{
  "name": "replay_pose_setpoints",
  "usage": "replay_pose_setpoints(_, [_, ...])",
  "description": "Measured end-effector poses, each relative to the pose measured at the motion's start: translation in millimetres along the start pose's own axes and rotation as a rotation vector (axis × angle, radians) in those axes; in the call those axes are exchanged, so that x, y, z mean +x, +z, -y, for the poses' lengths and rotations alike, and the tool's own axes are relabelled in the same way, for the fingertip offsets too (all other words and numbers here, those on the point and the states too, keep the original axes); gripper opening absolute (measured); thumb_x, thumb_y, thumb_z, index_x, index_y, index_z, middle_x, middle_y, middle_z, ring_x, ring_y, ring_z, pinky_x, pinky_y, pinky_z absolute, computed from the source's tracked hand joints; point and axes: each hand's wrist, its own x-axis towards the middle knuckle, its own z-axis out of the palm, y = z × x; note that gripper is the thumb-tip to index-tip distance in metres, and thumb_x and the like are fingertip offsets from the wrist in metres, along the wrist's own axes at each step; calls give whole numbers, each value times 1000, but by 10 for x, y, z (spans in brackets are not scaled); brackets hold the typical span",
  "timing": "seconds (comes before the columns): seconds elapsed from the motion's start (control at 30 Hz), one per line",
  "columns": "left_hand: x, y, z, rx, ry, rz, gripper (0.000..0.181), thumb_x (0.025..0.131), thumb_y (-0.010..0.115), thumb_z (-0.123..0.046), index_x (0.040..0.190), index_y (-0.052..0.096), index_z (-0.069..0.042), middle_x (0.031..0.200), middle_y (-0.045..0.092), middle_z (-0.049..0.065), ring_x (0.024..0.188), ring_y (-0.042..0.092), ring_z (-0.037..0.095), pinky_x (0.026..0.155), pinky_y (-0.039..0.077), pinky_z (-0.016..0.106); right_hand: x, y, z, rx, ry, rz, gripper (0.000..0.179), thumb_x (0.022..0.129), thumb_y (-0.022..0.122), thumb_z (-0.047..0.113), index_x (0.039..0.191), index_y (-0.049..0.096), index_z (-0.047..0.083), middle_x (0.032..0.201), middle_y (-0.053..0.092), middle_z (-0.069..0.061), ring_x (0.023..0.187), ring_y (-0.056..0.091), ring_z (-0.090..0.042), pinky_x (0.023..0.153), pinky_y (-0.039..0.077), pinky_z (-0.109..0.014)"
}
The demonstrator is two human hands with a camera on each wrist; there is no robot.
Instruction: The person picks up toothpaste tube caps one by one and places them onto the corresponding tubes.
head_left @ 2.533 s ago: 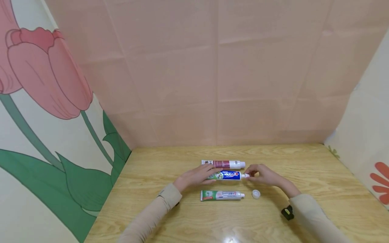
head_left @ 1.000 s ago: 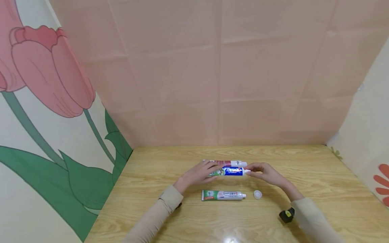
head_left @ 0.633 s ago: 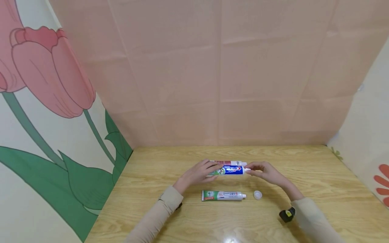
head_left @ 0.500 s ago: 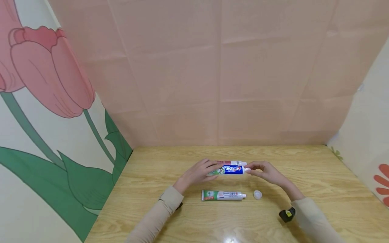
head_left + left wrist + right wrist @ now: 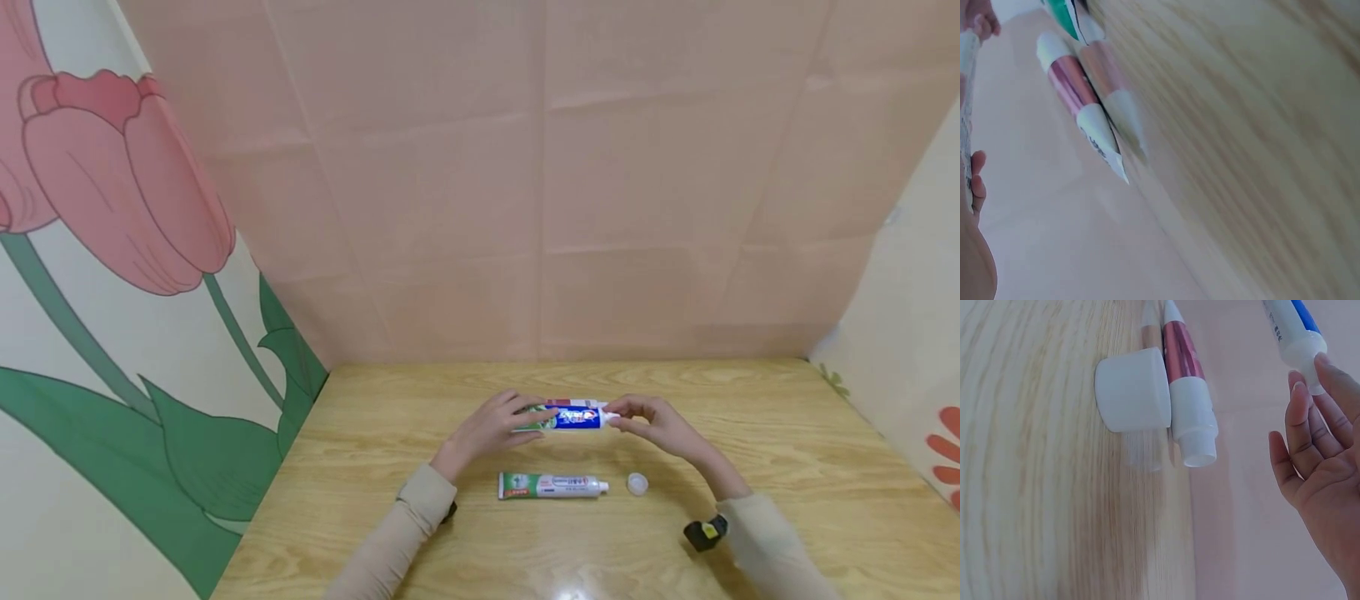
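Note:
My left hand (image 5: 487, 427) grips a blue-and-green toothpaste tube (image 5: 577, 417) by its flat-end half, and the tube is raised off the table. At the other end, my right hand (image 5: 656, 425) pinches the tube's small white cap (image 5: 1310, 369) between thumb and fingertips. Just behind it lies a red-and-white toothpaste tube (image 5: 1182, 353), partly hidden in the head view by the held tube and left hand. Nearer the front, a green-and-white toothpaste tube (image 5: 555, 486) lies flat with its narrow nozzle bare. A loose round white cap (image 5: 637, 483) rests beside that nozzle.
The wooden table (image 5: 375, 400) ends at a pink cloth backdrop (image 5: 450, 208). Walls with painted flowers stand on both sides. A black wrist camera (image 5: 705, 533) sits under the right sleeve.
Both hands have raised the blue-and-green tube and shifted it slightly toward the back, over the red-and-white one. Its printed face has turned a little. The front tube and loose cap stay put.

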Motion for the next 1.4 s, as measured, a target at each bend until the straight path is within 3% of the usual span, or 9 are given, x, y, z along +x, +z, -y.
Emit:
replay_pose_setpoints(0.1, [2, 7, -3, -14, -6, -15, 50, 83, 68, -34, 130, 54, -23, 123, 59, -2, 100, 52, 8, 86, 44, 17, -1, 2, -2, 9, -3, -10, 18, 91, 60, 16, 108, 63, 13, 94, 64, -4, 83, 58, -15, 68, 52, -32])
replay_pose_setpoints(0.33, [13, -2, -4, -31, -15, -37, 48, 85, 66, -34, 129, 55, -22, 120, 61, -2, 99, 53, 8, 85, 43, 16, 7, 1, 18, 7, -16, -23, 16, 90, 59, 11, 106, 62, 11, 92, 63, -15, 81, 58, -16, 68, 50, -26])
replay_pose_setpoints(0.63, [26, -14, 3, -52, -22, -90, 46, 83, 68, -35, 126, 58, -22, 118, 63, -3, 98, 54, 8, 85, 44, 15, 18, -1, 16, 12, -11, -36, 16, 91, 59, 14, 107, 62, 13, 91, 63, -7, 82, 57, -17, 68, 51, -28])
replay_pose_setpoints(1.0, [30, -46, -14, -72, -45, -114, 44, 82, 70, -33, 123, 60, -21, 117, 63, -3, 100, 54, 8, 87, 44, 16, 36, -3, 15, 36, -41, -49, 13, 92, 57, 9, 104, 62, 9, 88, 64, -10, 78, 59, -20, 69, 52, -29])
replay_pose_setpoints(1.4, [31, -66, -34, -107, -63, -161, 42, 79, 72, -31, 119, 63, -19, 115, 64, -2, 99, 55, 9, 89, 43, 15, 42, -15, 32, 38, -18, -39, 10, 92, 57, 12, 101, 62, 10, 89, 64, -14, 78, 59, -25, 69, 52, -28])
